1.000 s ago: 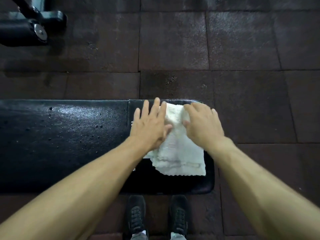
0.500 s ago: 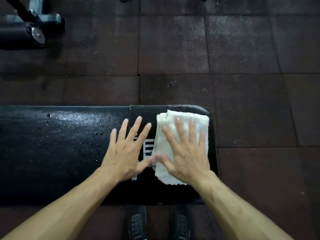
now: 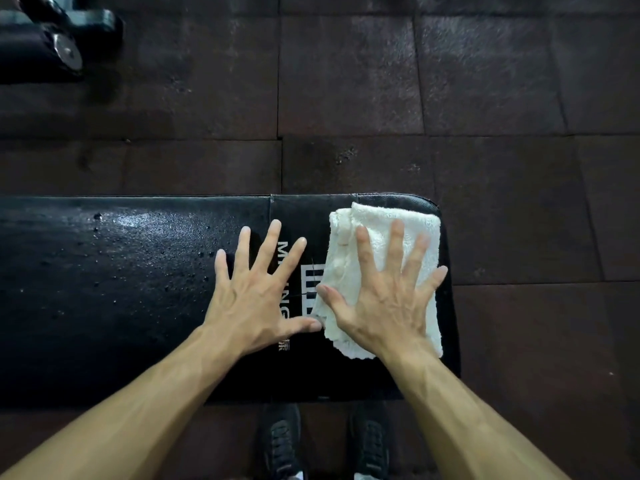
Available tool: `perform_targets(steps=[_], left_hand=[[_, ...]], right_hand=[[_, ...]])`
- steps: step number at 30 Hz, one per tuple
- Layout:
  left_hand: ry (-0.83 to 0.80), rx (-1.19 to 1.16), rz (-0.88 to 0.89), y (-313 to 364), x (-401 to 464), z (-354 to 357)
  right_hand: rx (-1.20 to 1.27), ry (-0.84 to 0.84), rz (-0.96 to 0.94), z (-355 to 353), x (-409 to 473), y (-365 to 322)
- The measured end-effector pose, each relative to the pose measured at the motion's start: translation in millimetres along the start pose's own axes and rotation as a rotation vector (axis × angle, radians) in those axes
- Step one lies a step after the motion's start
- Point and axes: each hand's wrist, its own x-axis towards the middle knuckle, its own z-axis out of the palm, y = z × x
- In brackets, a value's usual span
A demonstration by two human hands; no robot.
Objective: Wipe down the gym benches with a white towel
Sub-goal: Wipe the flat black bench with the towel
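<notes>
I see my right hand (image 3: 384, 299), fingers spread flat, pressing the white towel (image 3: 377, 237) at the tabletop's (image 3: 104, 306) right end; my left hand (image 3: 249, 299) lies splayed beside it, wet vinyl stretching leftward.

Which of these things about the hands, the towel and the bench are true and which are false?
1. The right hand lies flat on the white towel. True.
2. The left hand holds the towel up. False: it presses flat on the bench, beside the towel.
3. Water drops sit on the bench's left part. True.
4. The towel lies on the floor. False: it lies on the bench's right end.
</notes>
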Motion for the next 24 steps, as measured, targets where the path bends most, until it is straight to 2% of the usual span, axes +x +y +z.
perform_targets(steps=[5, 12, 17, 24], left_hand=[[-0.039, -0.064, 0.001, -2, 21, -8], [0.028, -0.044, -0.004, -32, 24, -7], [0.101, -0.015, 0.067, -29, 32, -15], [0.032, -0.035, 0.042, -22, 45, -22]], right_hand=[[-0.029, -0.001, -0.008, -1, 9, -2], [-0.057, -0.009, -0.050, -11, 46, 5], [-0.058, -0.018, -0.068, -17, 63, 4], [-0.065, 0.002, -0.090, -19, 71, -2]])
